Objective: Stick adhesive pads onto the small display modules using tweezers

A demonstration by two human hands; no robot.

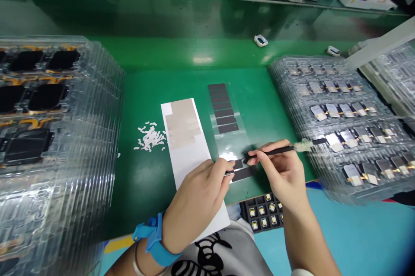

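My left hand (199, 198) is closed, pinching a small dark strip (241, 173) near the front edge of the green bench. My right hand (280, 168) is closed on black tweezers (275, 151) whose tip meets the same strip; their far end is wrapped in pale tape. The strip lies at the near end of a clear film sheet (227, 137) that carries several dark rectangular strips (223, 108). A white paper sheet (188, 150) with a brownish patch lies under my left hand. A blue wristband (155, 239) sits on my left wrist.
Stacked clear trays (343, 120) of small parts stand at the right, and a taller stack (55, 137) with black parts at the left. White scraps (151, 137) lie left of the paper. A black tray (264, 213) of small components sits below the bench edge.
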